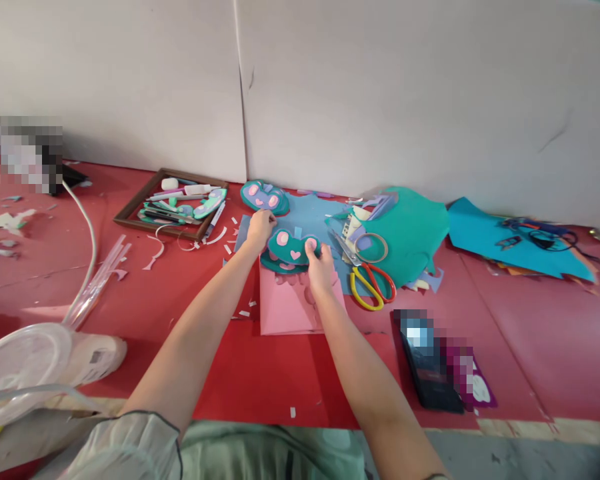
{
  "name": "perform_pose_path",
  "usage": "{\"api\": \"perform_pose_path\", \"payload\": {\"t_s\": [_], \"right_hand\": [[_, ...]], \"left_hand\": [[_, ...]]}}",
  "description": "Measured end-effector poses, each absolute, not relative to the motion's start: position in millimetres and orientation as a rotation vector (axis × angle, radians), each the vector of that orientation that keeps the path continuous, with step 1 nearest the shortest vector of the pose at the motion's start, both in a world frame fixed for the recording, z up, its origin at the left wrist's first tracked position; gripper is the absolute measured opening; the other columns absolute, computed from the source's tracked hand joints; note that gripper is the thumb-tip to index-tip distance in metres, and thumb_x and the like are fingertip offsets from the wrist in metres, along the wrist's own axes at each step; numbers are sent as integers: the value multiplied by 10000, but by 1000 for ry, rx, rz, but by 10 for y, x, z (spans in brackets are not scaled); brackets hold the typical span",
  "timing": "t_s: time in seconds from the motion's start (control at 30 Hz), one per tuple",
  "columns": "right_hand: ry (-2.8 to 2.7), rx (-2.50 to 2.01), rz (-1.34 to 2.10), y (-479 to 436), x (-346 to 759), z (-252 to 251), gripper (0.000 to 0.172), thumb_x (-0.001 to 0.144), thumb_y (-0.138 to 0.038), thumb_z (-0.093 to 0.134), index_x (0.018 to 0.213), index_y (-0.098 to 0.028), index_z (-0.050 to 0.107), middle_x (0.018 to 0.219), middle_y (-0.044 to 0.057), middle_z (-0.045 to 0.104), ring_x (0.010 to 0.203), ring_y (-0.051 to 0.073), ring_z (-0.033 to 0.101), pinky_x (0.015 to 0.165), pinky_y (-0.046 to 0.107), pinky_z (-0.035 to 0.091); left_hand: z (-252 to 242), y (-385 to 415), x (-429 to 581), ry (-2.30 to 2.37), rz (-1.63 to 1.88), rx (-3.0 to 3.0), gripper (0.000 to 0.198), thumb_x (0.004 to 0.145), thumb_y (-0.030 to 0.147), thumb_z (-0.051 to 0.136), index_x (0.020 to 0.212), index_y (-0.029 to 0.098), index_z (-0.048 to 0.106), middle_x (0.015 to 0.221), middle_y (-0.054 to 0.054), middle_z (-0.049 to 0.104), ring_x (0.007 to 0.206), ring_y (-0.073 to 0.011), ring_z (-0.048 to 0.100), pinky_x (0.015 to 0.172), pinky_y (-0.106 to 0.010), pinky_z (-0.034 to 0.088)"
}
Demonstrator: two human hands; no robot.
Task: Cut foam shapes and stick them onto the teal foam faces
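My right hand [320,265] grips the right end of a teal foam cutout [291,255] with pink ovals and a pink heart on it. A small light-blue tab stands at its top edge. Under it lie a similar teal piece and pink foam sheets [287,310]. My left hand [261,229] is closed just left of and above the cutout, over a blue foam sheet [307,207]; what its fingers hold, if anything, is hidden. Behind it sits a stack of teal and blue cutouts [265,197] with pink ovals and a heart.
Scissors [373,285] with red and yellow handles and a tape roll [371,247] lie right, beside teal foam [415,227]. A brown frame tray [153,190] holds pens and cutouts. A phone [425,363], plastic tub [25,360], clear sticks [97,283] and scraps are around.
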State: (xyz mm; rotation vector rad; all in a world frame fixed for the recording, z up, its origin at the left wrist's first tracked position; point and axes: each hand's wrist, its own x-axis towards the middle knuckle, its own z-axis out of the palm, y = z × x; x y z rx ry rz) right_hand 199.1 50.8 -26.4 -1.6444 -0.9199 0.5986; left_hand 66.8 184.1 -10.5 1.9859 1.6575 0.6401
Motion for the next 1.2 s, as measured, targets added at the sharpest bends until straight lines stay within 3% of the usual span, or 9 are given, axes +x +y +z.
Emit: {"api": "perform_pose_path", "payload": {"t_s": [0.23,0.37,0.5,0.67,0.77,0.83,0.97,1.07,1.2], "right_hand": [[-928,-1616,620,497,1981,-263,362,804,-586,505,684,-256,420,657,-17,480,715,195,468,680,313,399],[-937,-1613,630,491,1986,-265,360,782,-582,531,687,-250,429,677,-19,483,720,190,474,691,311,399],[-935,-1623,623,480,1996,-290,369,794,-581,516,674,-248,411,655,-36,442,696,177,453,685,298,386],[-916,-1552,649,462,2010,-326,368,796,-580,535,703,-239,433,659,-52,421,670,153,439,655,272,376],[-930,-1536,649,455,2016,-312,398,784,-594,555,673,-236,418,617,-65,373,631,139,400,616,258,357],[-940,-1544,640,453,2013,-288,419,770,-600,570,646,-235,405,591,-70,344,610,130,369,593,251,342],[-954,-1539,653,458,1991,-240,418,761,-600,575,630,-226,442,582,-60,402,609,128,388,585,248,353],[-966,-1502,667,462,1972,-221,395,804,-586,515,672,-214,533,646,-20,545,680,150,482,649,262,401],[-954,-1466,666,463,1967,-225,391,822,-569,492,677,-213,567,679,0,604,731,166,533,706,280,426]], "left_hand": [[112,1762,224,1751,623,2016,86,739,128,621,766,150,699,919,-119,705,881,-241,638,819,-325,463],[261,1667,-244,1882,608,2024,157,730,84,581,781,155,711,894,-116,706,937,-265,635,872,-342,463],[322,1515,-404,1980,625,1991,214,718,81,583,853,159,729,1043,-137,681,998,-306,636,922,-381,465],[165,1252,53,1547,1128,1798,259,860,194,488,1039,177,674,1048,-100,689,966,-217,646,908,-351,490],[-18,1077,383,1236,1246,1454,339,855,240,539,1187,183,575,1051,-90,689,897,-173,655,769,-285,528],[-121,987,501,1168,1238,1324,394,824,272,611,1205,186,562,948,-63,698,818,-153,647,708,-250,512],[-217,923,511,1167,1121,1227,345,747,381,702,1014,171,640,658,32,587,585,-103,535,542,-204,426],[-216,928,473,1192,1103,1267,304,703,436,721,723,161,594,589,52,473,547,-79,437,494,-192,360],[-185,904,478,1208,1113,1319,319,727,425,684,634,176,507,559,67,353,535,-71,344,485,-193,310]]}}
